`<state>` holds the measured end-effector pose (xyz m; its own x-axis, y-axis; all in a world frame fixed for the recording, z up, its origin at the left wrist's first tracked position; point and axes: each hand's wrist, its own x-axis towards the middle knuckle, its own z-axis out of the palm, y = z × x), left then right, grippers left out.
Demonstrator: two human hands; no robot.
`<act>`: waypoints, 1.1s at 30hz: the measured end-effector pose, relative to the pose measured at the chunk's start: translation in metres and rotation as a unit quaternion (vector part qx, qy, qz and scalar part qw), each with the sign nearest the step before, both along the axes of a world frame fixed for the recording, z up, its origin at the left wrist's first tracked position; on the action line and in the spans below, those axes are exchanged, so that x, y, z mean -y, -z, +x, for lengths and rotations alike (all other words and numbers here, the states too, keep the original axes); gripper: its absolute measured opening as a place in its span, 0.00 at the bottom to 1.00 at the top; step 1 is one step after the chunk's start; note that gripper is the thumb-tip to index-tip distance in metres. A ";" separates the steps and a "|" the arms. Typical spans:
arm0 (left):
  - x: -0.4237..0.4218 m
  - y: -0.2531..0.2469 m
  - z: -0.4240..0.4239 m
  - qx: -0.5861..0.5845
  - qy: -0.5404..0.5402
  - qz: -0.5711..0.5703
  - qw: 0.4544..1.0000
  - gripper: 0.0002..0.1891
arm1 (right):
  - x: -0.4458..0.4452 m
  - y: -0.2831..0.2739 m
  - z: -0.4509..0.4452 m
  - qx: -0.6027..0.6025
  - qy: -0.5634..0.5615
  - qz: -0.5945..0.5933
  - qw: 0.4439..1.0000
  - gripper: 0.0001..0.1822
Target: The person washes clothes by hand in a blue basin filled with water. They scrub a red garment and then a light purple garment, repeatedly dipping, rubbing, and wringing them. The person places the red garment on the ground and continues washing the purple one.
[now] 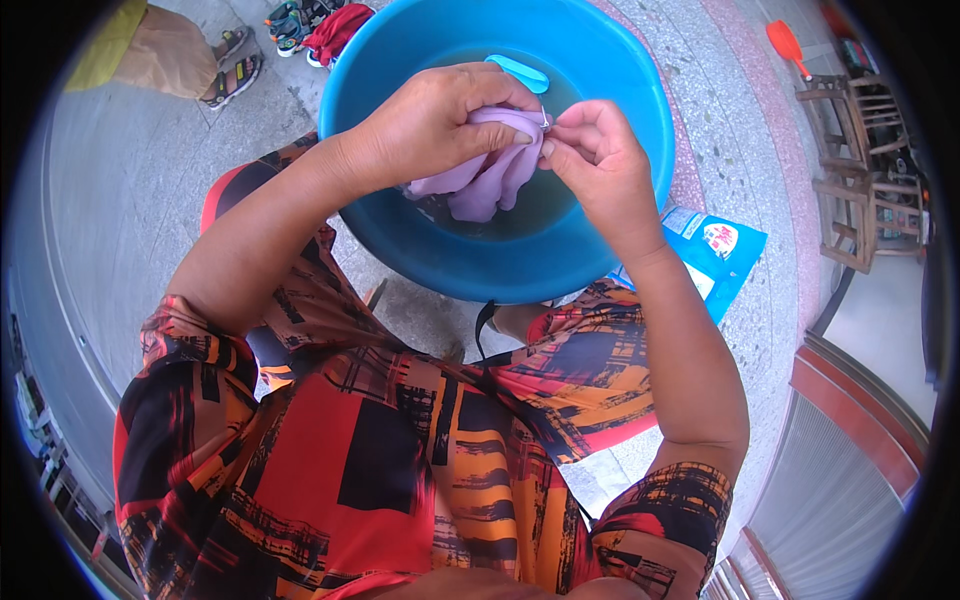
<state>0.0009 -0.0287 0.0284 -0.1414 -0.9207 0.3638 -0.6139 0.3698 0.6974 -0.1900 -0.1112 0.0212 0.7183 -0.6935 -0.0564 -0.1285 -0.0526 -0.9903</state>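
My left hand (450, 120) grips a wet lilac cloth (487, 187), pinching its upper edge between thumb and fingers over a large blue plastic basin (630, 60). At that edge, a small metal fastener (545, 120) shows between the two hands; whether it is a pin or a zip pull I cannot tell. The fingertips of my right hand (600, 150) are closed at the cloth's edge, beside the fastener. Folds of the cloth hang down to the cloudy water (555, 202) in the basin. Beyond my left fingers lies a light-blue plastic object (519, 73), partly in shadow.
A blue printed pouch (724, 262) lies right of the basin. Shoes (289, 30) and a red cloth (337, 34) sit at its far left. A person's sandalled foot (232, 81) is farther left. Wooden chairs (847, 217) and an orange dipper (784, 41) are at right.
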 end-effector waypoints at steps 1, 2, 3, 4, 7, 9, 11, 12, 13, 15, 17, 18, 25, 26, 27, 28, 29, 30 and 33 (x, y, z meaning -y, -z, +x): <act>-0.001 0.000 0.000 0.012 -0.003 -0.005 1.000 0.13 | 0.000 -0.002 -0.001 -0.009 -0.018 0.007 1.000 0.14; -0.002 -0.001 0.000 0.024 -0.006 -0.011 1.000 0.12 | 0.000 -0.006 -0.001 -0.019 -0.036 0.014 0.999 0.14; -0.002 -0.001 0.000 0.036 -0.009 -0.016 0.999 0.12 | 0.000 -0.008 -0.001 -0.028 -0.055 0.022 0.998 0.14; -0.002 0.000 0.000 0.037 -0.008 -0.012 0.999 0.12 | -0.001 -0.006 -0.002 -0.026 -0.054 0.022 0.998 0.14; -0.002 -0.001 0.000 0.045 -0.008 -0.006 0.999 0.13 | -0.003 -0.002 -0.001 -0.023 -0.057 0.024 0.998 0.12; -0.002 -0.002 -0.001 0.055 -0.005 -0.008 0.998 0.13 | -0.002 -0.001 0.000 -0.029 -0.061 0.026 0.997 0.11; 0.000 -0.002 0.000 0.076 -0.005 -0.005 0.997 0.13 | -0.002 0.001 -0.002 -0.054 -0.061 -0.013 0.997 0.10; 0.000 -0.002 0.001 0.087 -0.006 -0.003 0.996 0.13 | -0.001 0.002 -0.002 -0.067 -0.061 -0.033 0.995 0.09; 0.000 -0.002 0.002 0.093 -0.007 0.004 0.996 0.13 | -0.002 0.001 -0.002 -0.076 -0.061 -0.052 0.994 0.09; 0.000 -0.001 0.003 0.104 -0.010 0.019 0.994 0.13 | -0.003 0.000 -0.003 -0.093 -0.061 -0.090 0.990 0.08; 0.000 0.001 0.003 0.098 -0.009 0.027 0.995 0.12 | -0.004 -0.001 -0.002 -0.109 -0.062 -0.095 0.987 0.08; 0.000 0.001 0.003 0.095 -0.008 0.030 0.995 0.12 | -0.004 -0.002 -0.002 -0.118 -0.062 -0.099 0.986 0.08; -0.003 0.000 0.006 0.031 0.017 0.018 0.999 0.11 | -0.005 -0.007 0.001 -0.073 -0.072 0.060 0.993 0.07; -0.004 0.000 0.006 0.049 0.011 0.015 0.999 0.12 | -0.005 -0.008 0.000 -0.074 -0.079 0.067 0.992 0.07; -0.004 -0.001 0.006 0.066 0.006 0.010 0.998 0.12 | -0.005 -0.009 0.000 -0.076 -0.087 0.074 0.991 0.07; -0.006 -0.002 0.005 0.081 0.002 0.012 0.997 0.12 | -0.005 -0.009 0.000 -0.085 -0.090 0.061 0.991 0.07; -0.007 -0.004 0.003 0.096 0.000 0.013 0.995 0.12 | -0.004 -0.007 -0.001 -0.093 -0.092 0.047 0.990 0.07; -0.008 -0.006 0.002 0.112 -0.005 0.015 0.994 0.12 | -0.003 -0.006 -0.001 -0.100 -0.096 0.034 0.990 0.08; -0.007 -0.009 0.000 0.111 -0.009 0.031 0.993 0.11 | -0.005 -0.009 0.000 -0.117 -0.076 -0.029 0.990 0.08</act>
